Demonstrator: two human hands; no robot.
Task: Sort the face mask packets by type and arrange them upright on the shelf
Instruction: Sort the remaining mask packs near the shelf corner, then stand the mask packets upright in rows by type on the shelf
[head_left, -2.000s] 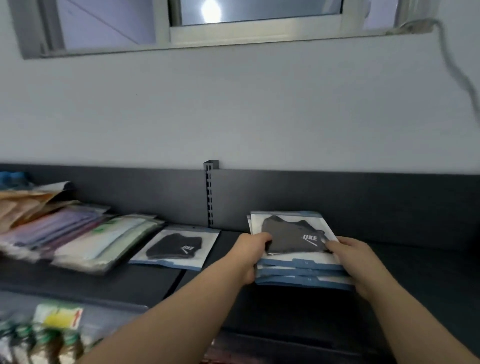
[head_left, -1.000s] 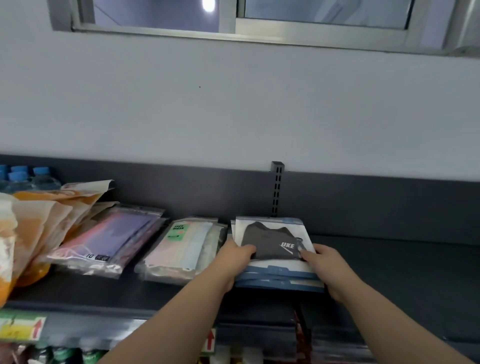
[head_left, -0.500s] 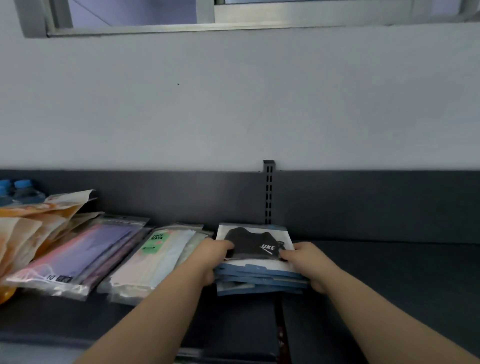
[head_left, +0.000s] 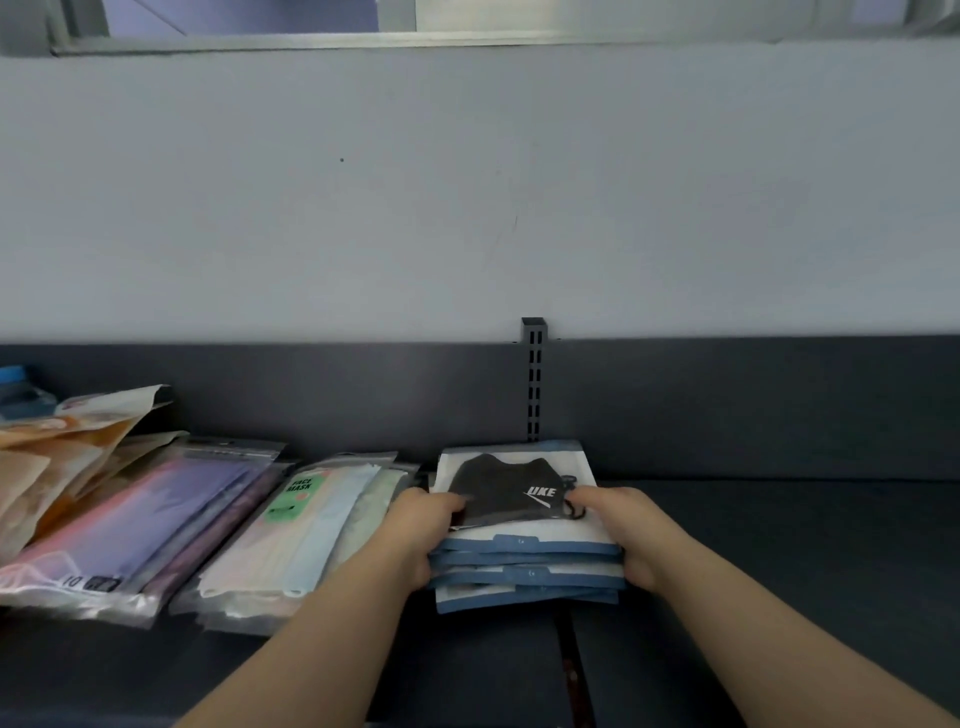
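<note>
A stack of several blue-edged packets of black masks (head_left: 519, 551) lies flat on the dark shelf (head_left: 779, 545), in front of the slotted upright. My left hand (head_left: 421, 530) grips the stack's left side, thumb on the top packet. My right hand (head_left: 623, 530) grips its right side the same way. Just left of the stack lies a pile of pastel mask packets (head_left: 306, 535) with a green "FACE MASK" label. Further left lie purple and pink mask packets (head_left: 140, 530), also flat.
Orange and white pouches (head_left: 57, 457) lean at the far left, with blue bottle caps (head_left: 15, 384) behind them. A slotted metal upright (head_left: 533, 384) rises at the shelf's back panel. Bare shelf stretches to the right of the stack.
Both hands have slid the black mask stack leftward along the shelf, from well right of the upright to beside the pastel packets. The single black packet seen earlier is no longer separate.
</note>
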